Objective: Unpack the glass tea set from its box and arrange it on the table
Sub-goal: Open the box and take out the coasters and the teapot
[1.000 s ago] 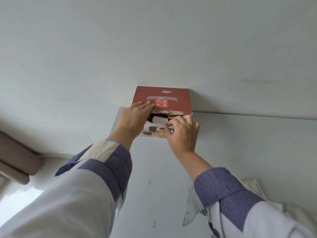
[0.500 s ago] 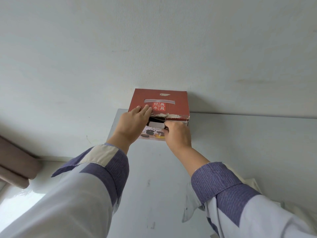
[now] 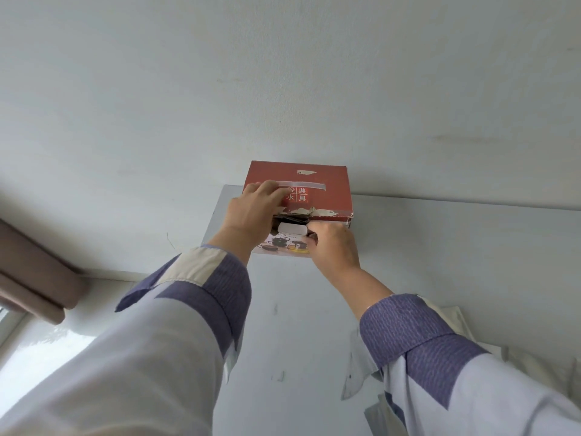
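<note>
**Both hands at the red box's torn front edge**

The red box sits high up on a pale ledge against the wall. The left hand rests on the box's red top, fingers straight and together over the printed white characters. The right hand is at the front opening, its fingers curled into the gap and hidden, so what they grip cannot be told. Inside the opening a white insert shows. The lid's front edge is torn ragged; the front panel carries a teapot picture.
</note>
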The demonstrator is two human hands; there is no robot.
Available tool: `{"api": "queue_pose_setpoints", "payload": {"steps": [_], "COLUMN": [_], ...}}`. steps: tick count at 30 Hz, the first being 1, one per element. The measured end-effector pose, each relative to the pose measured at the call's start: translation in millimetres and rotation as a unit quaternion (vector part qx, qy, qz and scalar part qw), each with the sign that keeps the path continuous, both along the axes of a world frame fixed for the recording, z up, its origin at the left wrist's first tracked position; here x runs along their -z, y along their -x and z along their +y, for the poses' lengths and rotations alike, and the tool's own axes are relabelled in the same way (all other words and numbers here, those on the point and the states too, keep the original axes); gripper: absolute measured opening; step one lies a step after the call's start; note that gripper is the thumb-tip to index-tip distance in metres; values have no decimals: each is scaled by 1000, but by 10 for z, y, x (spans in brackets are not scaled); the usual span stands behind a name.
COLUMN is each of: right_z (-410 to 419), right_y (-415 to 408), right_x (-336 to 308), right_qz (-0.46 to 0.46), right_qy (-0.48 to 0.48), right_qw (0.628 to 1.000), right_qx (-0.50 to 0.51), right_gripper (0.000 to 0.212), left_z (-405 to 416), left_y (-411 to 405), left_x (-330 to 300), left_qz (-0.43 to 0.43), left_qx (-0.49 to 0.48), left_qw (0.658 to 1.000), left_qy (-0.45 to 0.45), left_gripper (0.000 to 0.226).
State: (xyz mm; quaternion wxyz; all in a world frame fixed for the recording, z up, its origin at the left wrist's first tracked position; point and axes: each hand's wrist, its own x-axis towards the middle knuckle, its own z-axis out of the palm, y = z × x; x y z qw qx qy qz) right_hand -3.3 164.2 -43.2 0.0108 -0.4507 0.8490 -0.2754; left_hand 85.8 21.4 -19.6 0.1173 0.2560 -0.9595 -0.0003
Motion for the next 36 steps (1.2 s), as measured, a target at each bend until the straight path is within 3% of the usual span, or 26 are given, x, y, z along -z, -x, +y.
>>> {"api": "queue_pose_setpoints", "payload": {"steps": [5,10,15,19,25,27,31,36], "right_z": [72,130,193,284,259,235,194,151], "right_y": [-70,-88,-45,-38,47,63,98,148], "right_x": [24,44,67,64,-16,-38,36,89], "right_qz": [6,13,7,38,119,135,120,137], "right_qy": [5,11,-3,4,14,22,35,56], "right_qw": [1000,999,999,998,992,990,991,988], "right_qx": [-16,-33,-54,-58,-47,-39,-44,-50], "right_gripper": [16,21,21,25,38,39,38,33], "left_z": [91,71,-7,-146,-311,-373,-515,-620], "left_y": [21,-65,-52,152,390,454,577,703], "left_x": [-103,-242,-496,-637,-586,-550,-472,-386], "left_qz": [-61,-20,110,219,279,264,156,61], "left_qx": [-11,9,20,-34,-68,-65,-78,-72], "left_qw": [998,999,987,966,952,957,981,995], "left_qy": [6,47,114,134,107,99,84,43], "left_gripper": [70,58,32,24,25,33,54,63]}}
